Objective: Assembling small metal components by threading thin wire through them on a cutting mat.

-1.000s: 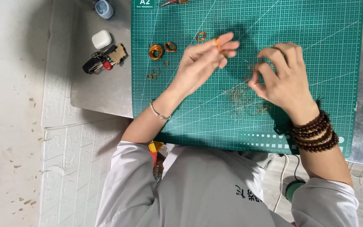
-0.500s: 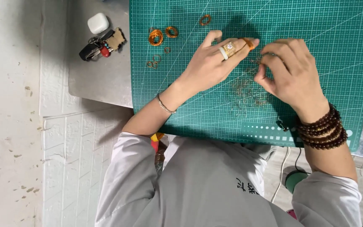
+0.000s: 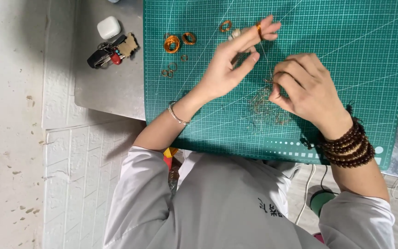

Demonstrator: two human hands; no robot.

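The left hand [image 3: 229,67] hovered over the green cutting mat [image 3: 346,46] on the desk [image 3: 111,87], fingers spread, a coil of copper wire [image 3: 259,30] wound round one fingertip. The right hand [image 3: 307,87] had its fingers pressed together, pinching a thin wire strand [image 3: 267,57] above a heap of wire scraps [image 3: 266,108]. Copper rings [image 3: 180,41] lay near the left hand; keys [image 3: 111,48] sat off the mat.

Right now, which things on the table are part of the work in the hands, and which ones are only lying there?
In use:
- left hand, with copper wire wound on a finger
- right hand, pinching a thin wire strand
- wire scraps
- copper coils
- green cutting mat

Lying about:
- white earbud case
- key bunch
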